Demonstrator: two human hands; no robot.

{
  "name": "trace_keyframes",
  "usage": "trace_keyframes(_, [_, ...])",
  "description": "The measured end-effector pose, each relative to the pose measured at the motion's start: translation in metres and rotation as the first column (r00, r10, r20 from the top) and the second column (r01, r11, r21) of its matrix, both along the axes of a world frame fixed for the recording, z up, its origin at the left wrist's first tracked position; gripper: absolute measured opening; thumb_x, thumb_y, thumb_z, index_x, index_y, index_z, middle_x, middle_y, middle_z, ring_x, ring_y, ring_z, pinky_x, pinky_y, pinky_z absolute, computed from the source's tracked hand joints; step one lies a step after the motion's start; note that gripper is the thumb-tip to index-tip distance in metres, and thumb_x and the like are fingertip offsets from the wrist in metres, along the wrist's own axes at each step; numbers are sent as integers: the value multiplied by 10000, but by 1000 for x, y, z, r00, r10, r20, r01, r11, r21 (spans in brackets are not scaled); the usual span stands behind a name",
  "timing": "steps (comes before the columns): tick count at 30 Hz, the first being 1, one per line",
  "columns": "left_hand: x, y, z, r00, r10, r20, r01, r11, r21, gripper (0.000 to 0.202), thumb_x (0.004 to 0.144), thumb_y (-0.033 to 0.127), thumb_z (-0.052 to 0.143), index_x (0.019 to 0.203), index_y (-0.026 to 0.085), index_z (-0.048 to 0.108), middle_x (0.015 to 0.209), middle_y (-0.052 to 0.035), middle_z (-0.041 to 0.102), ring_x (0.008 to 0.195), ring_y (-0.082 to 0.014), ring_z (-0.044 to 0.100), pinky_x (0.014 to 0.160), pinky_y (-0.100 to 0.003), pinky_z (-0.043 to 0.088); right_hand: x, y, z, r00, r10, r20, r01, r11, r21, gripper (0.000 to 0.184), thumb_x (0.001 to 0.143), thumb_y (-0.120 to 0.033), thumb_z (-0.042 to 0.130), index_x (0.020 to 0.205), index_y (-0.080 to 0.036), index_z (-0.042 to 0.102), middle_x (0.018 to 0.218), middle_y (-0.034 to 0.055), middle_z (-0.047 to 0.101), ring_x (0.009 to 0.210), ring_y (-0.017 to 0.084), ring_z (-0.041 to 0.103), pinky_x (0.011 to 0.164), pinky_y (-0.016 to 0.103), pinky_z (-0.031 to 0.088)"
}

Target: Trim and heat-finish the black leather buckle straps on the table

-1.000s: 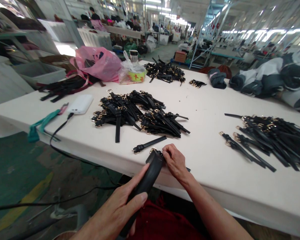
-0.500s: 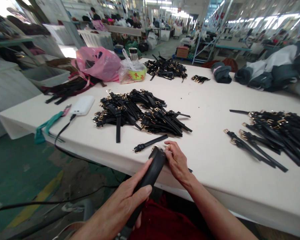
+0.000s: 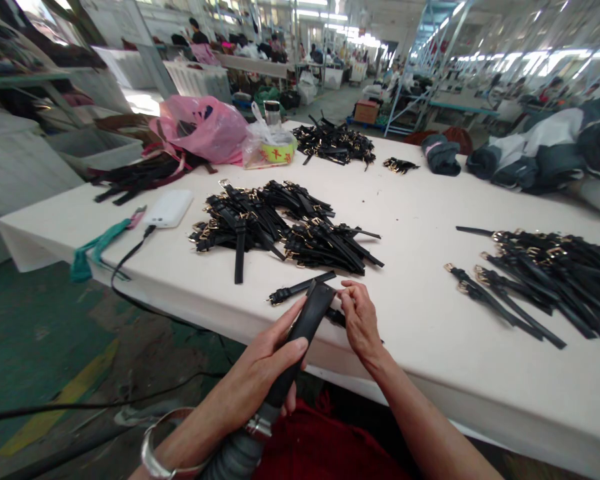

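Observation:
My left hand is wrapped round a black tube-shaped nozzle, which joins a ribbed hose at a metal clamp. The nozzle points up and away over the table's front edge. Just right of its tip, my right hand is closed in a pinch; whatever its fingertips hold is too small to make out. A short black buckle strap lies partly under the nozzle and my right hand. Another buckle strap lies just beyond the tip. Behind it is a pile of black straps with gold buckles.
More black straps lie at the right, and another heap at the back. A white power bank with a black cable sits left on the white table. Beyond are a pink bag and rolled dark fabric.
The nozzle tip has shifted slightly up and right, with more of the hose and clamp now showing. My right hand has moved slightly right. A gold buckle seen at the tip earlier is now hidden.

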State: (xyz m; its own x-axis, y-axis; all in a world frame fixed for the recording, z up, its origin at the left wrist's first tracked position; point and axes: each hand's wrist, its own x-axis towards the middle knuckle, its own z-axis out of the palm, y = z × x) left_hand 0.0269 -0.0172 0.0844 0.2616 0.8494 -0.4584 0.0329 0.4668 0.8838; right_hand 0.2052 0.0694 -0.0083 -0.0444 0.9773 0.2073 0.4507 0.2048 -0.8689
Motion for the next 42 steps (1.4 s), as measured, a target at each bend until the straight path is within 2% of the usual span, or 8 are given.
trace_keyframes(7, [-31, -17, 1, 996, 88, -29, -89, 996, -24, 726, 864, 454, 521, 1473, 345, 139, 797, 3, 590, 445, -139, 622, 383, -227, 475, -2, 2, 0, 989, 16, 150, -10, 999, -40, 175, 871, -279, 428, 768, -220, 557, 1024, 23, 607, 876, 154, 575, 798, 297, 419])
trace_keyframes(11, [-35, -22, -1, 999, 39, -29, -41, 997, -62, 738, 855, 488, 523, 1472, 346, 145, 789, 8, 588, 446, -131, 619, 377, -205, 454, -2, 6, 5, 959, 160, 232, -151, 987, -56, 123, 822, -268, 538, 873, -228, 643, 1032, 22, 617, 847, 149, 589, 763, 280, 450])
trace_keyframes(14, [-34, -22, -4, 999, 25, -20, -26, 998, -49, 735, 852, 500, 519, 1471, 341, 156, 794, 12, 581, 436, -118, 610, 378, -195, 441, -4, 10, 8, 927, 236, 291, -225, 972, -72, 84, 781, -275, 621, 812, -233, 688, 981, 23, 637, 819, 157, 598, 740, 281, 461])
trace_keyframes(19, [-33, -23, -5, 999, 5, -45, -6, 1000, -30, 700, 866, 491, 496, 1468, 345, 170, 788, 16, 572, 447, -113, 609, 390, -187, 427, -6, 15, 7, 941, 212, 264, -202, 977, -64, 110, 785, -229, 622, 702, -232, 694, 785, 13, 658, 739, 159, 603, 720, 287, 462])
trace_keyframes(23, [-33, -25, -7, 998, 9, -55, -10, 1000, -25, 714, 864, 490, 497, 1473, 340, 155, 793, 11, 570, 447, -117, 609, 389, -194, 427, -2, 18, 3, 949, 161, 270, -154, 987, -47, 101, 792, -268, 617, 757, -213, 695, 841, 24, 652, 684, 139, 579, 675, 272, 457])
trace_keyframes(28, [-32, -25, -8, 999, 18, -48, -20, 999, -42, 752, 853, 495, 503, 1481, 320, 128, 790, 10, 571, 447, -123, 611, 393, -205, 434, -2, 20, 4, 918, 261, 300, -249, 965, -77, 105, 768, -224, 633, 696, -226, 710, 849, 20, 651, 725, 140, 590, 682, 260, 445])
trace_keyframes(32, [-31, -26, -8, 998, 24, -57, -26, 999, -28, 755, 857, 492, 497, 1484, 302, 123, 796, 4, 574, 445, -120, 606, 398, -205, 426, -5, 18, 3, 944, 180, 277, -154, 981, -114, 135, 762, -235, 625, 642, -216, 686, 726, 6, 643, 657, 143, 577, 625, 252, 421])
trace_keyframes(42, [-29, -30, -3, 996, 24, -81, -25, 999, -22, 738, 865, 495, 492, 1482, 304, 135, 807, 6, 571, 453, -111, 598, 401, -201, 437, -6, 9, 2, 963, 105, 249, -96, 994, -47, 154, 828, -237, 516, 696, -210, 592, 789, -5, 618, 719, 136, 559, 708, 255, 397])
